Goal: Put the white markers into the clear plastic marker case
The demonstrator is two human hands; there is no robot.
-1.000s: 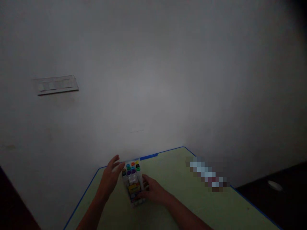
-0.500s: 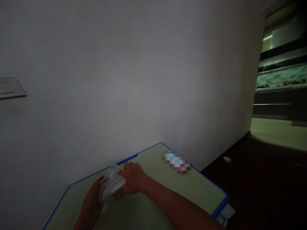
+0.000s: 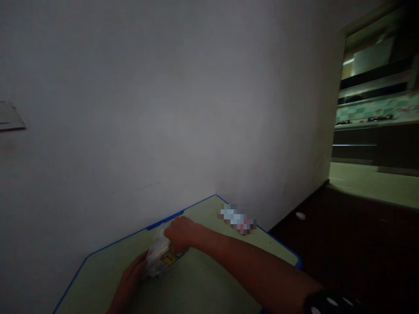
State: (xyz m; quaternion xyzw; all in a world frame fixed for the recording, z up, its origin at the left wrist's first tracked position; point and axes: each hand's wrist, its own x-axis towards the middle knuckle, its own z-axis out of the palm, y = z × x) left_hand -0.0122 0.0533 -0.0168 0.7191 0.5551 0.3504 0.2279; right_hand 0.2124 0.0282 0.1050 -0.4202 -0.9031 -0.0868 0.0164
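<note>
A clear plastic bag [image 3: 156, 261] lies over the pale green table, with a small box [image 3: 169, 258] showing yellow and dark print at its right side. My left hand [image 3: 134, 272] grips the bag's lower left side, its fingers partly hidden behind the plastic. Closed over the upper right end of the box and the bag's edge is my right hand [image 3: 180, 233]. The box sits partly inside the bag and is tilted, with its right end beyond my right fingers.
The table [image 3: 229, 257] has a blue rim and stands against a plain wall. A pixelated flat item [image 3: 236, 219] lies near its right back edge. A small white object [image 3: 300, 216] is on the dark floor. A doorway at right shows a kitchen counter [image 3: 376, 124].
The view has turned slightly right. My right hand has risen a little, and more of the printed box shows at the bag's right side.
</note>
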